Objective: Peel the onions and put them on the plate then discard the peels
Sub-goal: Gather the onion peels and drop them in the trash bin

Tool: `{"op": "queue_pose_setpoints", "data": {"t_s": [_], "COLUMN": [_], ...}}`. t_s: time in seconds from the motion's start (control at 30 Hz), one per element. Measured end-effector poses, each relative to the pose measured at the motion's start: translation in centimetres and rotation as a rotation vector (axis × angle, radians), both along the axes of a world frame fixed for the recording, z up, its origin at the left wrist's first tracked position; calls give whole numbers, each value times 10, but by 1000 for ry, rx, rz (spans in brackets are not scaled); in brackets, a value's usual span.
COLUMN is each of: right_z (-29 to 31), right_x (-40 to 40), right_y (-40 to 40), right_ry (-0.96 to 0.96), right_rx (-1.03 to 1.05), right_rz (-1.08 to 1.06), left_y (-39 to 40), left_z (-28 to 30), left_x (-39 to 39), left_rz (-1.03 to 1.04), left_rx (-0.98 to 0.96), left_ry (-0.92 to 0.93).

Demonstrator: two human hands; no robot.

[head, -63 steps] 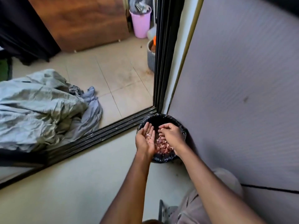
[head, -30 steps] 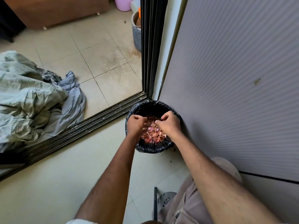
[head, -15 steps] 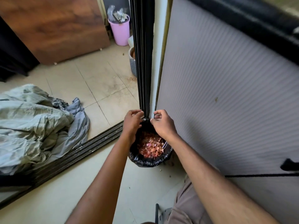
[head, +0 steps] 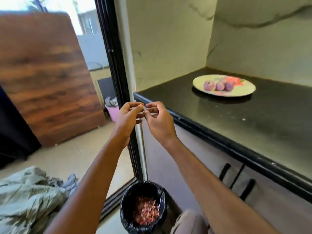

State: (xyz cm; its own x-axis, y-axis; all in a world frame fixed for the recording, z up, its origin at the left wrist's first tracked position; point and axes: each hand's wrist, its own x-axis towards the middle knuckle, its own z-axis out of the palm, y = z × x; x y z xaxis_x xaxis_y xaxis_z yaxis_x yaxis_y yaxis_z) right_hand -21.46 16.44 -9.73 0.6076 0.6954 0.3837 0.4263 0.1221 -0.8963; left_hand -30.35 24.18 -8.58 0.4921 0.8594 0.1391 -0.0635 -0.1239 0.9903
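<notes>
Three peeled purple onions lie side by side on a pale plate on the black counter. Down on the floor stands a small bin lined with a black bag, holding reddish onion peels. My left hand and my right hand are raised in front of me at the counter's corner, fingertips close together, fingers loosely curled. I see nothing held in either hand.
A black sliding-door frame runs down the middle. Crumpled grey-green cloth lies on the floor at left. A wooden board leans behind, with a pink bin beside it. Cabinet doors with black handles sit under the counter.
Both hands have lifted from the bin's rim up to counter height. The view has risen, so the counter and the plate of onions have come into sight.
</notes>
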Motion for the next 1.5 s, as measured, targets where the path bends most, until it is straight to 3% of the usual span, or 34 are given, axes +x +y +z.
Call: {"op": "queue_pose_setpoints", "data": {"t_s": [0.23, 0.47, 0.83, 1.1, 1.23, 1.4, 1.5], "right_z": [93, 131, 135, 110, 85, 54, 50], "right_x": [49, 104, 174, 194, 198, 200, 203], "right_y": [-82, -185, -356, -442, -466, -485, -488], "right_ry": [-106, -160, -174, -34, 56, 30, -44], "right_rx": [142, 159, 57, -93, -292, -815, -953], "right_rz": [-197, -399, -810, -1056, -1122, -1133, -1092], "left_y": [-60, -140, -292, -381, -413, -432, -434], "left_z": [85, 120, 109, 85, 63, 36, 31], "left_x": [52, 135, 253, 313, 333, 348, 355], "left_rz": [-117, -360, -794, -1048, -1101, -1049, -1056], "left_rx": [80, 119, 116, 123, 302, 908, 1133], "left_ry": [-131, -156, -68, 16, 135, 371, 471]}}
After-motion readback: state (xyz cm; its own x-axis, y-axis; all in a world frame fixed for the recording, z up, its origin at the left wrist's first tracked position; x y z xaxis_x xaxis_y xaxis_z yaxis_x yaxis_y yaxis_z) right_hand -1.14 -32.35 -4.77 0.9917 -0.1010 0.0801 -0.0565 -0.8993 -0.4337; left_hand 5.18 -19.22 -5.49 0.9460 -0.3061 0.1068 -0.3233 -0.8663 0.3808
